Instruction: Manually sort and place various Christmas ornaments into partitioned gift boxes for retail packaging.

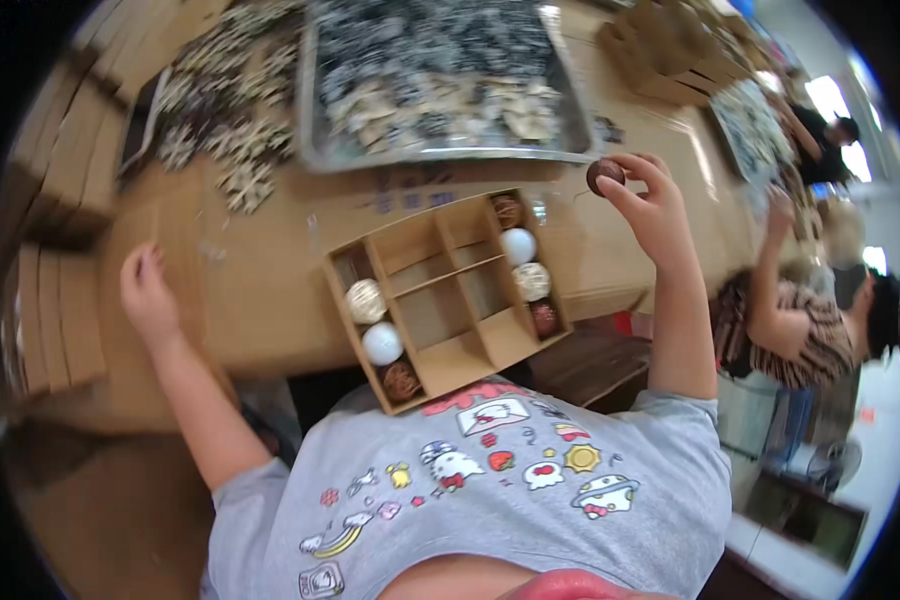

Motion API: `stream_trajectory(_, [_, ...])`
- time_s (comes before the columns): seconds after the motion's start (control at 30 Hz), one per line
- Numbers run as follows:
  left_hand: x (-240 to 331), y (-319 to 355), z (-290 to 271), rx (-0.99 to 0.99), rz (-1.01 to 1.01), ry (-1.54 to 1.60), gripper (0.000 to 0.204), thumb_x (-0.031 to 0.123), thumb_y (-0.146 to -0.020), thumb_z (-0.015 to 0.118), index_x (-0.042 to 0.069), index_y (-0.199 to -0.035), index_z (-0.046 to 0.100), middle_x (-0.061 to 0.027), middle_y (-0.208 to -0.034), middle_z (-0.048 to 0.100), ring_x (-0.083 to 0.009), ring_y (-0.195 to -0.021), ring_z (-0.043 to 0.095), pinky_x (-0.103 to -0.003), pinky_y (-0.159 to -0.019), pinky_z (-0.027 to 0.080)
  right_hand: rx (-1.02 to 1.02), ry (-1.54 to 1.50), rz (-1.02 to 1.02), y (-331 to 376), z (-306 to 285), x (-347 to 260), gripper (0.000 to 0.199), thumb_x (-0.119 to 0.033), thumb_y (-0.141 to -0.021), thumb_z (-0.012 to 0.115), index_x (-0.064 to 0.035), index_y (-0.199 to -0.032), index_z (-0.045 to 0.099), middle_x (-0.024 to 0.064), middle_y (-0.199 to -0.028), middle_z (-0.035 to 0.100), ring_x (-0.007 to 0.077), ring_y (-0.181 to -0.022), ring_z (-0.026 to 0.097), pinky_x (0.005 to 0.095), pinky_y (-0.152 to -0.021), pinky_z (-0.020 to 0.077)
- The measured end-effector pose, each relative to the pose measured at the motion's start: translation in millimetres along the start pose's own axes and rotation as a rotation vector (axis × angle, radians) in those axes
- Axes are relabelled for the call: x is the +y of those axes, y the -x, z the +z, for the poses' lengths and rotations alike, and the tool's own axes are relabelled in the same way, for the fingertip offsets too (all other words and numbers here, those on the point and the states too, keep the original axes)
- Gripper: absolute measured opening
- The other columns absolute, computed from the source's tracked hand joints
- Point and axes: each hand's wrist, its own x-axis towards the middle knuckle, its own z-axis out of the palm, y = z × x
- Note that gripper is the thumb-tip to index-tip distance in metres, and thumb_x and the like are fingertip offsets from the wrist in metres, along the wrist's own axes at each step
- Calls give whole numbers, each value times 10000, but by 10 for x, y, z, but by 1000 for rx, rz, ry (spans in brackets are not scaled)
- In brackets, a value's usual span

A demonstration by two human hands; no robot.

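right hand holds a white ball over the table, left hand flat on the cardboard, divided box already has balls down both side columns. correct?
Not quite: the ball pinched in the right hand is dark brown, not white, as the head view shows. The rest stands: the left hand rests on the cardboard, and the divided box has balls down both side columns.

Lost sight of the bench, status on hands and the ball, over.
Right hand raised, fingers pinching a brown ball. Left hand flat on cardboard table, holding nothing. Divided box below, balls along both sides. Nothing blocking.
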Motion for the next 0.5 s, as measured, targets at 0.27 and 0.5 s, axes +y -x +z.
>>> stream_trajectory(0.27, [1567,1062,700,-490,549,-34,201,88,-825,578,24,-1015,569,-130,-959,575,-285,-913,567,-346,-816,448,-742,-636,171,267,953,-1094,321,-128,-859,617,52,-1121,571,54,-975,640,104,-910,585,241,-825,466])
stream_trajectory(0.5, [1455,1369,797,-469,449,-35,251,135,-802,616,26,-1022,563,-145,-1008,569,-336,-951,538,-411,-822,437,-682,-483,-105,274,1510,-979,328,-157,-807,679,10,-1058,550,73,-931,651,96,-790,595,244,-701,468])
